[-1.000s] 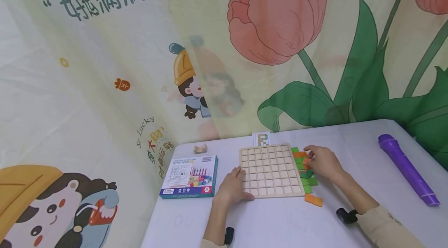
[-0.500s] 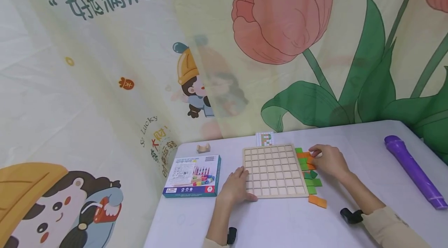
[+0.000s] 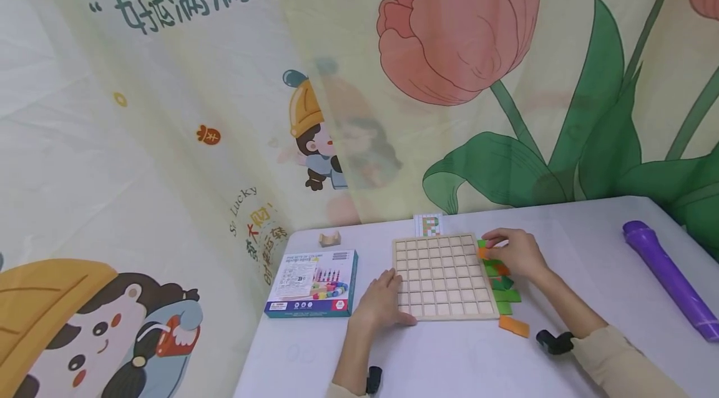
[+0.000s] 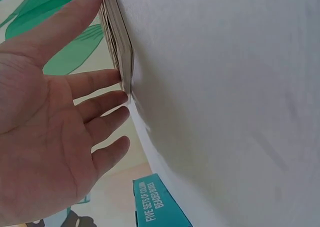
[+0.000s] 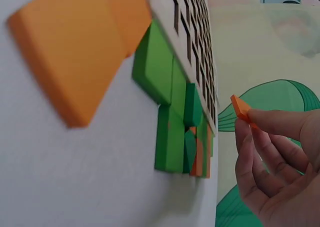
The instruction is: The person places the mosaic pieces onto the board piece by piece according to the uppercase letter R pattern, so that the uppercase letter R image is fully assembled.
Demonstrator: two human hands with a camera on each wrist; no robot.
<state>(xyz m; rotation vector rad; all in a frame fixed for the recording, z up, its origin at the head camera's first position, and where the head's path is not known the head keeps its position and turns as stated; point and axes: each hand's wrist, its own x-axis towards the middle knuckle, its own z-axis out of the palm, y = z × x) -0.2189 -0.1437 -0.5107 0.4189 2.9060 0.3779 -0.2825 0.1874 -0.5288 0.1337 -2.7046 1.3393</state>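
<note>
A wooden grid board (image 3: 444, 276) with square cells lies flat on the table. My left hand (image 3: 379, 304) rests at its left edge, and in the left wrist view this hand (image 4: 55, 122) touches the board's rim (image 4: 122, 52) with fingers fairly straight. My right hand (image 3: 519, 251) is by the board's far right corner. Seen from the right wrist, that hand (image 5: 280, 157) pinches a small orange tile (image 5: 242, 107) between thumb and fingers, above the table. Green tiles (image 3: 508, 296) and a few orange ones lie along the board's right edge, partly hidden by the hand.
Orange tiles (image 3: 513, 325) lie by the board's near right corner. A boxed bead set (image 3: 311, 284) sits to the left, with a small wooden piece (image 3: 329, 239) behind it. A pattern card (image 3: 429, 224) is behind the board. A purple microphone-shaped tube (image 3: 668, 279) lies far right.
My right hand has moved left toward the board's far corner, lifting an orange tile from beside the board. My left hand stays at the board's edge. The head view has shifted slightly.
</note>
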